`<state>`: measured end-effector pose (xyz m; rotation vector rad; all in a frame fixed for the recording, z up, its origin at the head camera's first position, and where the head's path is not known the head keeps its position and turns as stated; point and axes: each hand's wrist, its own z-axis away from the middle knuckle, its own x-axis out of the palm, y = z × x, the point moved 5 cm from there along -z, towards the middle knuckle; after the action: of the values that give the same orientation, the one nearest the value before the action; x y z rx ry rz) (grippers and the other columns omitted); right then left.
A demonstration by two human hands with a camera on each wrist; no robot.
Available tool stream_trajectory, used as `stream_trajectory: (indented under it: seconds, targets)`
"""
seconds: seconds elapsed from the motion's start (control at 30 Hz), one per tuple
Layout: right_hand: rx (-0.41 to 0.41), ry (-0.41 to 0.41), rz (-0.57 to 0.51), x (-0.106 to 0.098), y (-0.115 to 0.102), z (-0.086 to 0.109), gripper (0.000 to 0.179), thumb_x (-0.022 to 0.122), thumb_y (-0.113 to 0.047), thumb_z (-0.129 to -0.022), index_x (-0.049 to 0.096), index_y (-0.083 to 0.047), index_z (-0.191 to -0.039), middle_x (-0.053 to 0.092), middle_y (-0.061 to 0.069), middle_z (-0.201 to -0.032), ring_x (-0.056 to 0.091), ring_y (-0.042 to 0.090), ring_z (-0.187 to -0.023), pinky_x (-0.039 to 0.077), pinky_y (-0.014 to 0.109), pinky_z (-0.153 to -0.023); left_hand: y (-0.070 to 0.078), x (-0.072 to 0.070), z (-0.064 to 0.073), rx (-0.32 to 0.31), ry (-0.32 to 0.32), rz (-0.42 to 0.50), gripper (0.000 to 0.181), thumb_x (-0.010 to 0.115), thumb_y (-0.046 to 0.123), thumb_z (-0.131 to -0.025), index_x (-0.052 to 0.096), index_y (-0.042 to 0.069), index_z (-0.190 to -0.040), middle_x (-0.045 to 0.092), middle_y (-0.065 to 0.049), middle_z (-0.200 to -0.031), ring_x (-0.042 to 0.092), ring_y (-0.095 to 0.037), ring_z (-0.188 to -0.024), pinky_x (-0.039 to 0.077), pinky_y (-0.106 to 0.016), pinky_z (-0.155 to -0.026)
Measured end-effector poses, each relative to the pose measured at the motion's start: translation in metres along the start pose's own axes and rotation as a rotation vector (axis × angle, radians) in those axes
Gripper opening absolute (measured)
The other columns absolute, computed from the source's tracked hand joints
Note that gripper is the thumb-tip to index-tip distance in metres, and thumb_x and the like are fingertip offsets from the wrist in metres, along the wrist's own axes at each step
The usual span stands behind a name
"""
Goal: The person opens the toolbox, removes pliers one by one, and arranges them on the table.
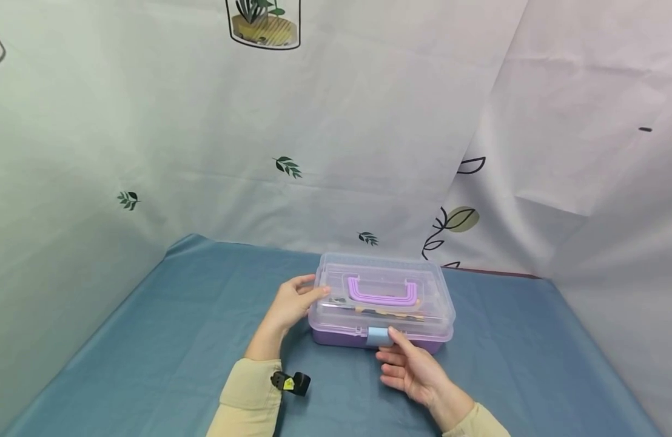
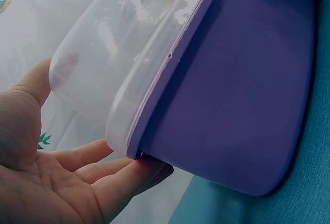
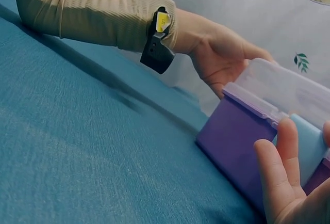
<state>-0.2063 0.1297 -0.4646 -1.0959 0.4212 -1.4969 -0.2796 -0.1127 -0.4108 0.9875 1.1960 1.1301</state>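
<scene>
The purple plastic storage box [image 1: 382, 308] stood on the blue cloth [image 1: 205, 328], at five o'clock from the head view's centre, its clear lid [image 2: 108, 43] lying down over the base. At the box's nine o'clock, the left hand [image 1: 292, 303] was spread wide and held this end, thumb on the lid, fingers against the rim. At five o'clock, the right hand [image 1: 415, 370] was loosely open, gripping nothing; its thumb touched the light-blue latch [image 1: 378, 336] at six o'clock. The lilac carry handle [image 1: 382, 300] lay near the lid's centre.
</scene>
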Motion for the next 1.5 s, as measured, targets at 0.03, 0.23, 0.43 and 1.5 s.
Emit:
stream_trajectory:
  seconds: [0.03, 0.23, 0.43, 1.5]
  targets:
    - [-0.002, 0.002, 0.003, -0.001, 0.000, 0.000, 0.041, 0.059, -0.048, -0.089, 0.063, -0.007, -0.090, 0.068, -0.003, -0.076, 0.065, 0.006, -0.059, 0.059, 0.027, -0.063, 0.000, 0.000, 0.000, -0.001, 0.000, -0.001, 0.077, 0.073, 0.041, -0.080, 0.041, 0.007, -0.141, 0.052, -0.023, -0.134, 0.056, -0.034, -0.118, 0.051, -0.049, -0.093]
    - [-0.005, 0.012, 0.009, -0.003, 0.002, 0.000, 0.041, 0.058, -0.046, -0.090, 0.064, -0.006, -0.089, 0.065, -0.003, -0.071, 0.063, 0.004, -0.056, 0.059, 0.027, -0.062, -0.002, 0.001, 0.001, -0.007, -0.003, -0.003, 0.076, 0.073, 0.041, -0.080, 0.041, 0.007, -0.141, 0.052, -0.023, -0.134, 0.056, -0.034, -0.118, 0.050, -0.050, -0.095]
    - [-0.021, 0.031, 0.008, -0.003, 0.002, -0.001, 0.042, 0.059, -0.046, -0.089, 0.064, -0.004, -0.090, 0.065, -0.003, -0.069, 0.063, 0.005, -0.055, 0.059, 0.027, -0.062, -0.003, 0.001, 0.000, -0.003, -0.015, -0.003, 0.076, 0.073, 0.041, -0.080, 0.041, 0.007, -0.141, 0.052, -0.023, -0.134, 0.055, -0.035, -0.119, 0.050, -0.049, -0.095]
    - [-0.137, 0.190, 0.152, 0.001, -0.008, 0.000, 0.055, 0.064, -0.053, -0.082, 0.048, -0.002, -0.093, 0.068, 0.006, -0.067, 0.068, 0.012, -0.057, 0.058, 0.028, -0.055, -0.001, 0.001, -0.003, -0.008, -0.013, 0.002, 0.076, 0.073, 0.040, -0.081, 0.040, 0.008, -0.142, 0.051, -0.022, -0.136, 0.055, -0.033, -0.120, 0.050, -0.049, -0.095]
